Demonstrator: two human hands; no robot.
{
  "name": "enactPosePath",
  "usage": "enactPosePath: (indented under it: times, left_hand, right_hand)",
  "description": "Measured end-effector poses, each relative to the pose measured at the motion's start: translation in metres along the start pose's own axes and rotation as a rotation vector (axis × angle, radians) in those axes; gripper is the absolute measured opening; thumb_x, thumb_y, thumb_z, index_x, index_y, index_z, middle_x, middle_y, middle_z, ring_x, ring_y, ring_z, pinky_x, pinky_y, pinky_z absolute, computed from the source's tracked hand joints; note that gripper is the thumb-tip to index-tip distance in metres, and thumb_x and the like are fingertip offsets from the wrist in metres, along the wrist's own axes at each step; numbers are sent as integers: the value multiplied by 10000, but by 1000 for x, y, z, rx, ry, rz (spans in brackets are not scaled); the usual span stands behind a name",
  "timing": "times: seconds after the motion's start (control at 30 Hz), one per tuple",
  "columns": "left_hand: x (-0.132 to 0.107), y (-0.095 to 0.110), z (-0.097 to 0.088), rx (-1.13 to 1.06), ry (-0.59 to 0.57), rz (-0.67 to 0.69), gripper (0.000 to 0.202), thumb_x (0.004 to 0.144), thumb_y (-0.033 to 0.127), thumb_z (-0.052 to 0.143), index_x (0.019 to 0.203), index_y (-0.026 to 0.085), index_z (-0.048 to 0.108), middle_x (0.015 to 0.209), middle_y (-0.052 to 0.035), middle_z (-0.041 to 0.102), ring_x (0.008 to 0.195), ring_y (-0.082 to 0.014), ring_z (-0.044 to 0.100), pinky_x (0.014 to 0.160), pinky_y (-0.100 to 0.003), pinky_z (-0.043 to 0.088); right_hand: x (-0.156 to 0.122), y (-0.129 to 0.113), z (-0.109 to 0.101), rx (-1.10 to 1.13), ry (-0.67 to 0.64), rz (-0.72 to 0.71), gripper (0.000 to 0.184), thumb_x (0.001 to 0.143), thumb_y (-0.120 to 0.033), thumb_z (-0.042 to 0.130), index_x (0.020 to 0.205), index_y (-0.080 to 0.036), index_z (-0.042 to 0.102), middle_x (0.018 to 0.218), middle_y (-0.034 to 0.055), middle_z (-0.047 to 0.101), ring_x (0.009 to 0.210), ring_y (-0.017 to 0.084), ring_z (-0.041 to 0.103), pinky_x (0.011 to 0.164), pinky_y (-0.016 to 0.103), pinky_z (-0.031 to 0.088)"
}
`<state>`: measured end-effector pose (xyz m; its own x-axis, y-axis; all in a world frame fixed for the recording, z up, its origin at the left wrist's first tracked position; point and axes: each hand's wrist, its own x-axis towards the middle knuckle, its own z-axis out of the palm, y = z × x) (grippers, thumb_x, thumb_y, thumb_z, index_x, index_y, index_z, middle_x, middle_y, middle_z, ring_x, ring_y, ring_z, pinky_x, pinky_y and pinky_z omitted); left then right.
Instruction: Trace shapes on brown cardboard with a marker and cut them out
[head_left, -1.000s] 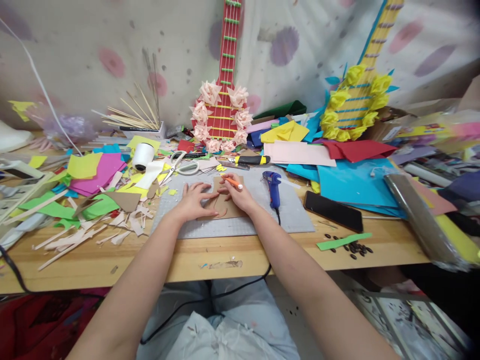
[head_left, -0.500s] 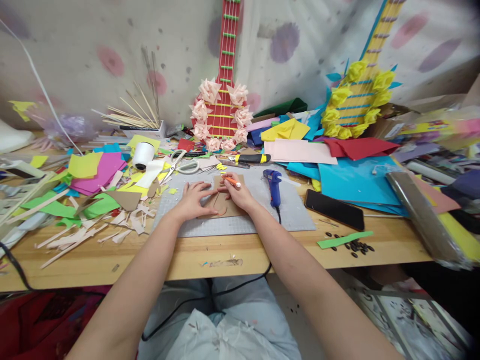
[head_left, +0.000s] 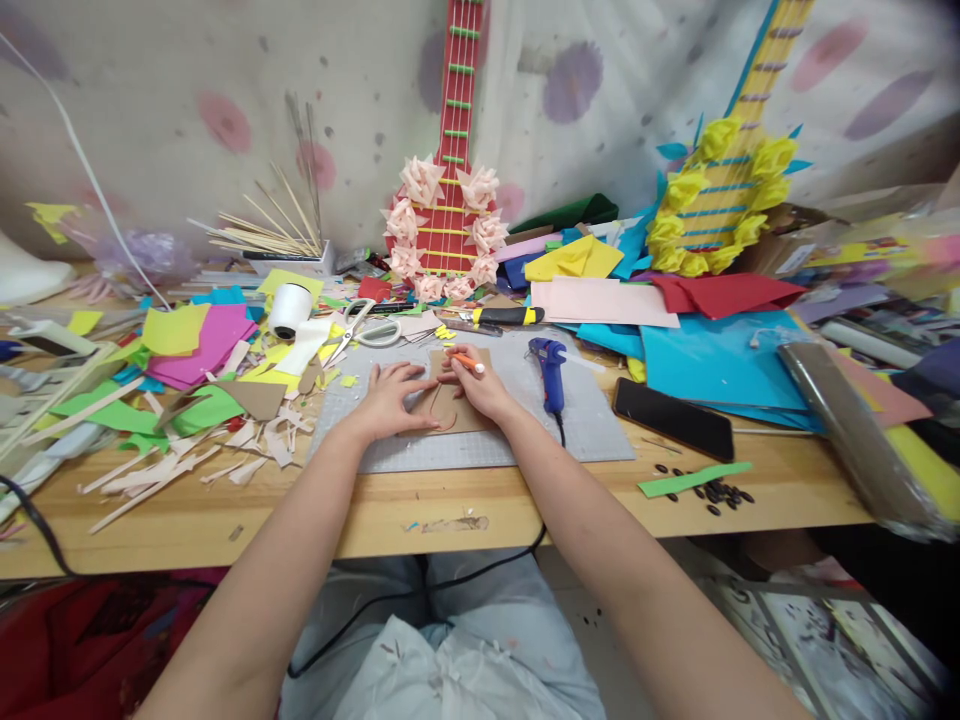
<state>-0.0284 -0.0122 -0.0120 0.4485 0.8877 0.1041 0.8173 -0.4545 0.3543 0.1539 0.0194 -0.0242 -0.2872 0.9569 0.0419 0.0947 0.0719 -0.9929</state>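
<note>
Matt cardboard (head_left: 456,415), wooden table (head_left: 450,500), glossy phone (head_left: 673,418)

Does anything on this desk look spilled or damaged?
Yes: small black pieces lie loose around a green strip near the phone, as if spilled. Toward the front of the desk, a dark patch breaks the plain wood, so the surface looks scuffed.

Orange pen (head_left: 469,364) in right fingers (head_left: 449,375)
</note>
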Motion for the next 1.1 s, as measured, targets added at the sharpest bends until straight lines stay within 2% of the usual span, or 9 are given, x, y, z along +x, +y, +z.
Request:
enactPosePath:
  times: [0.63, 0.77, 0.9, 1.1]
  left_hand:
    - [0, 2, -2, -3, -13, -36, 657, 581, 618, 635, 1171, 340, 559, 1326, -40, 449, 1277, -304, 266, 1038, -569, 27]
    - [1, 2, -2, -8, -16, -46, 653, 571, 635, 631, 1151, 340, 574, 1325, -36, 452, 1277, -305, 264, 1038, -568, 13]
    - [0, 2, -2, -9, -14, -52, 658, 573, 646, 620, 1150, 335, 576, 1323, -43, 456, 1279, -301, 263, 1039, -564, 18]
    - [0, 4, -3, -4, -19, -62, 656, 574, 642, 623, 1152, 336, 573, 1325, -43, 454, 1276, -304, 267, 1037, -569, 21]
  right_hand:
    - [-1, -1, 2, 30, 31, -12, 153, 872, -294, 392, 1009, -225, 393, 941, 35, 545, 741, 107, 644, 437, 136, 439]
    - [2, -2, -1, 77, 145, -54, 245, 855, -412, 407, 1002, -216, 397, 900, 38, 572, 656, 104, 630, 398, 147, 421]
    - [7, 0, -6, 145, 314, -83, 272, 855, -458, 381, 971, -212, 379, 786, 4, 574, 558, 70, 583, 454, 164, 447]
    - [8, 1, -3, 89, 282, -44, 283, 848, -473, 389, 952, -210, 396, 751, -6, 556, 568, 72, 574, 499, 181, 464]
